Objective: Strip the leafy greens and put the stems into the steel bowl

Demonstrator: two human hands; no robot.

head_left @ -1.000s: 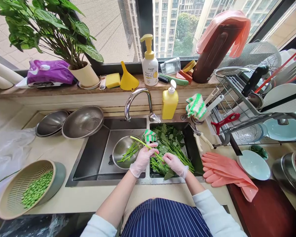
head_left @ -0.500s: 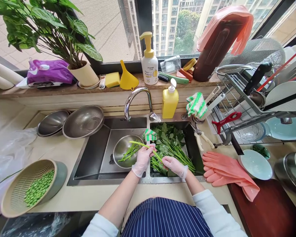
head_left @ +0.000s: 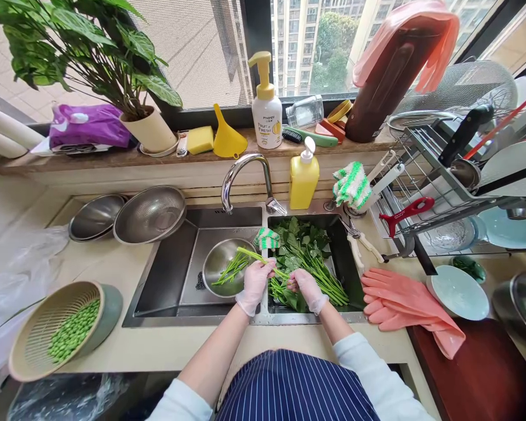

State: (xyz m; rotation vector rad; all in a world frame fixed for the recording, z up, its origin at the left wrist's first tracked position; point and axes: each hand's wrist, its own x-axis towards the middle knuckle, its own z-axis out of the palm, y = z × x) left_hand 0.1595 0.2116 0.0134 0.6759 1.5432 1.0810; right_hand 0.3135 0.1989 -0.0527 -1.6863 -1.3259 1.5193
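Between my hands stretches a green vegetable stem (head_left: 251, 254), its cut end pointing left over the metal bowl (head_left: 211, 261). My left hand (head_left: 258, 282), in a clear disposable glove, is closed around the stem beside the bowl's right rim. In a matching glove, my right hand (head_left: 305, 286) pinches the other end of the stem above the right basin. Several short stem pieces (head_left: 230, 272) lie in the bowl, which sits in the left basin (head_left: 162, 275). Long leafy greens (head_left: 322, 272) fill much of the right basin.
A chrome faucet (head_left: 245, 161) arches over the sink. A green-and-white cloth (head_left: 267, 238) lies on the divider. Left stands a basket (head_left: 26, 339) with shelled green beans; right are pink rubber gloves (head_left: 409, 298), scissors (head_left: 360, 240), a pale bowl (head_left: 458, 292) and a dish rack (head_left: 460, 207).
My right hand has turned slightly and its fingers have curled in on the stem. The left hand keeps its hold, and the view has shifted slightly.
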